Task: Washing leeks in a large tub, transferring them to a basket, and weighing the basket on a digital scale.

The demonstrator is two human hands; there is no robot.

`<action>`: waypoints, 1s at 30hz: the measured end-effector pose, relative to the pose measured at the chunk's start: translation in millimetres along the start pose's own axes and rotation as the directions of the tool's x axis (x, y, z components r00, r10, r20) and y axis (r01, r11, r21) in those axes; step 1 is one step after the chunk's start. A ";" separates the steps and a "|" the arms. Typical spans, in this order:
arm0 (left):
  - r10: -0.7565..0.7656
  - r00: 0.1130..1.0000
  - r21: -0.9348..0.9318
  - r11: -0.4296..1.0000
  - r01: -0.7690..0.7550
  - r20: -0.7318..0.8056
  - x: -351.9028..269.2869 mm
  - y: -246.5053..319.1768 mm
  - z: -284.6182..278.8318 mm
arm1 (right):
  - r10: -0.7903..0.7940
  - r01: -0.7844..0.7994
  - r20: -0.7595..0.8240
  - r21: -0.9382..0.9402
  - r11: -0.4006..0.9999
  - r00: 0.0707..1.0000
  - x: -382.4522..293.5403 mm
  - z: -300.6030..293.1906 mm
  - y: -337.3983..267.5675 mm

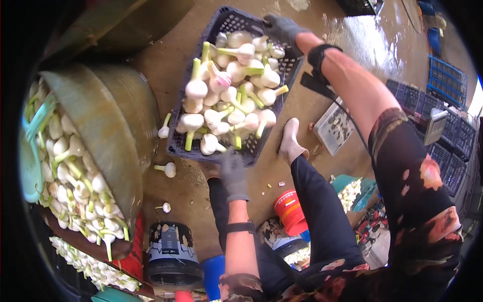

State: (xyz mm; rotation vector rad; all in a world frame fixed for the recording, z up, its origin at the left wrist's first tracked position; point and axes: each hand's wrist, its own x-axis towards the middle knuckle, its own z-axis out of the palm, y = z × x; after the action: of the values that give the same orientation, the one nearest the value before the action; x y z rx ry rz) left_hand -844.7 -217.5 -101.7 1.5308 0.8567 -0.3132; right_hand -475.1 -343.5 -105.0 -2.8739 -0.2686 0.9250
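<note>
A dark plastic crate (288,73) with perforated walls is before me, holding many white garlic bulbs (230,94) with trimmed green stems. My right hand (283,29), in a grey glove, grips the rim at its far right corner. At the near end, my left hand (233,171), gloved alike and blurred, has its fingers over the rim. Its fingertips are partly lost against the crate's dark wall. On the floor left of the crate lie loose garlic bulbs (170,170).
A large tilted metal tub (113,102) heaped with garlic stands left, a turquoise plastic handled item (32,162) on top. Near my legs are a red bucket (290,211) and a black-and-white bucket (173,245). A clear bin (334,126) and stacked crates (453,128) are right. The floor (339,49) looks wet.
</note>
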 end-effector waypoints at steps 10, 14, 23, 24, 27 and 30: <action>-0.357 0.923 -0.217 0.921 0.323 -0.144 52.4 -48.0 -19.9 | -0.095 0.102 -0.053 0.164 0.981 0.994 1.1 36.6 38.2; -0.472 0.877 -0.606 0.725 0.326 -0.093 53.4 -35.8 -7.3 | -0.168 0.194 -0.139 0.206 0.959 0.976 -21.1 3.3 55.2; -0.299 0.953 -0.473 0.848 0.241 -0.051 29.6 44.1 -1.1 | 0.287 -0.300 0.136 0.685 0.664 0.948 -187.8 -24.7 204.3; -0.279 0.960 -0.401 0.883 0.245 -0.028 32.0 58.1 0.4 | 0.338 -0.347 0.164 0.715 0.606 0.927 -211.0 -13.4 220.1; -0.295 0.949 -0.228 0.922 0.312 0.106 24.0 108.2 71.0 | 0.509 -0.396 0.161 0.828 0.398 0.846 -295.0 23.8 302.0; -0.241 0.869 -0.229 0.903 0.364 0.432 34.4 134.8 156.8 | 0.652 -0.374 0.190 0.914 0.156 0.734 -360.0 50.6 362.7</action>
State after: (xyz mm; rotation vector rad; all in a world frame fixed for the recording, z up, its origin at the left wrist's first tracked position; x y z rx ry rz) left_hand -685.7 -344.6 -51.7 0.9911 0.7792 -0.6689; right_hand -743.8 -768.2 0.8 -1.8317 1.0599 0.4345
